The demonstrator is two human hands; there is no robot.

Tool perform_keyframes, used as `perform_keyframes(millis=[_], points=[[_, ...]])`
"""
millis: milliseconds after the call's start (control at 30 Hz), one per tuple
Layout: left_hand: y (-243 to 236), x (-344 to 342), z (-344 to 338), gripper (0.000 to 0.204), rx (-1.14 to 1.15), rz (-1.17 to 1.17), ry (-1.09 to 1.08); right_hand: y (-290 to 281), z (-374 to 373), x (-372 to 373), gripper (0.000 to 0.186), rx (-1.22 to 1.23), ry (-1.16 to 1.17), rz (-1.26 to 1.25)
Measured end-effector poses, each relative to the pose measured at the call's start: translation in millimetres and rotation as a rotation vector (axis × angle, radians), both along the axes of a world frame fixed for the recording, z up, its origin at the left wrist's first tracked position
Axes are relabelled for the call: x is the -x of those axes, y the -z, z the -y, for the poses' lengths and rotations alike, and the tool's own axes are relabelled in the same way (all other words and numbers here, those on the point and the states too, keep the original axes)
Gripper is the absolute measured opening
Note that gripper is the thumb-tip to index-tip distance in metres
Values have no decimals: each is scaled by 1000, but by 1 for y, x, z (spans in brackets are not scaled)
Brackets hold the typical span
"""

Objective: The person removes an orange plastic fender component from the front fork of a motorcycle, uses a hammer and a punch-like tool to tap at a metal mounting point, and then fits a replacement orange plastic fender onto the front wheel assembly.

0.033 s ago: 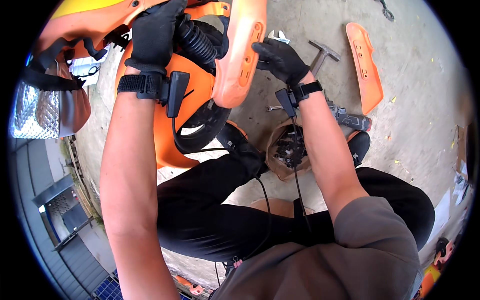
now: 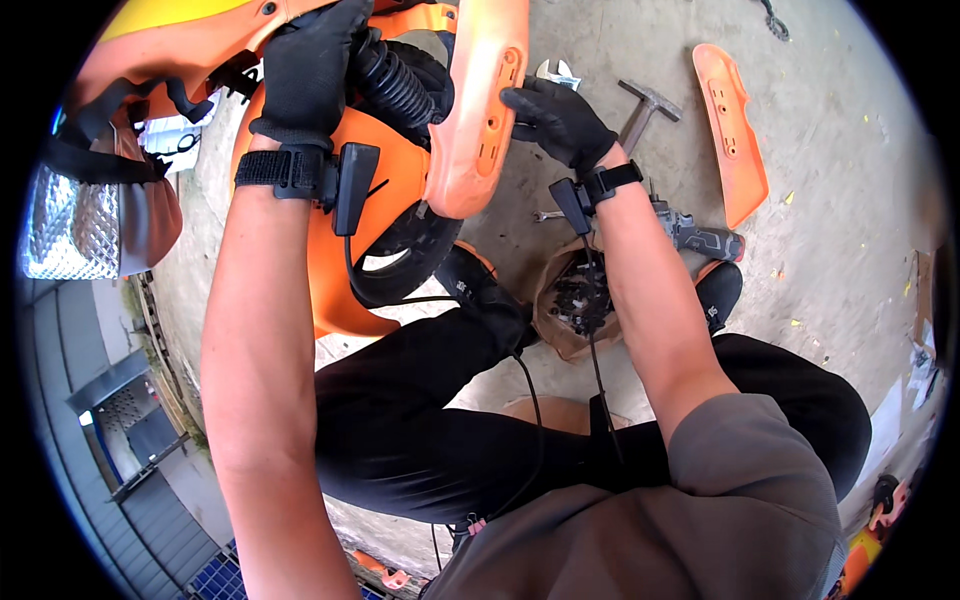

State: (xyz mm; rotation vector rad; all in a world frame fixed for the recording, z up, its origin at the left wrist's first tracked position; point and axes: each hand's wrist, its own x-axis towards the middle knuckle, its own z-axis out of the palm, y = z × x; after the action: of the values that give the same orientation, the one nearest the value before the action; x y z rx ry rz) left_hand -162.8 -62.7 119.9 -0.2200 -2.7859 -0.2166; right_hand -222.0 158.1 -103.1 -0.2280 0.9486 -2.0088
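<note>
My left hand [image 2: 306, 75], in a black glove, is closed on the orange vehicle body [image 2: 175, 40] beside a black coiled shock absorber [image 2: 395, 80]; what exactly its fingers grip is partly hidden. My right hand [image 2: 560, 122], also gloved, holds the edge of a long orange cover [image 2: 470, 160] with its fingers. The cover stands upright in front of the shock, with slots and holes along it. Below it are an orange fender [image 2: 375, 170] and a black tyre [image 2: 410, 250].
An adjustable wrench [image 2: 555, 72], a hammer [image 2: 650, 100], a loose orange cover [image 2: 730, 140] and a power tool [image 2: 705, 238] lie on the concrete floor [image 2: 840, 220]. A paper bag of small parts [image 2: 565, 300] sits between my feet. A silver quilted bag [image 2: 70, 220] hangs at the left.
</note>
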Motion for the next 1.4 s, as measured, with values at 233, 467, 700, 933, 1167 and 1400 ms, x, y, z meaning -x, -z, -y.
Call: perform_keyframes(millis=[233, 467, 700, 933, 1167, 1400], points=[[14, -1, 52, 66, 328, -46, 108, 8, 14, -7, 57, 47, -45, 28], [10, -1, 49, 64, 371, -26, 110, 6, 22, -7, 57, 86, -69, -2], [-10, -7, 34, 49, 192, 99, 178, 6, 37, -3, 59, 188, -73, 44], [-26, -74, -72, 82, 251, 118, -212, 30, 50, -2, 68, 297, -13, 92], [15, -96, -97, 75, 727, 339, -92, 12, 51, -15, 78, 277, -2, 211], [38, -99, -93, 71, 702, 468, 21, 15, 54, -23, 68, 203, 104, 158]])
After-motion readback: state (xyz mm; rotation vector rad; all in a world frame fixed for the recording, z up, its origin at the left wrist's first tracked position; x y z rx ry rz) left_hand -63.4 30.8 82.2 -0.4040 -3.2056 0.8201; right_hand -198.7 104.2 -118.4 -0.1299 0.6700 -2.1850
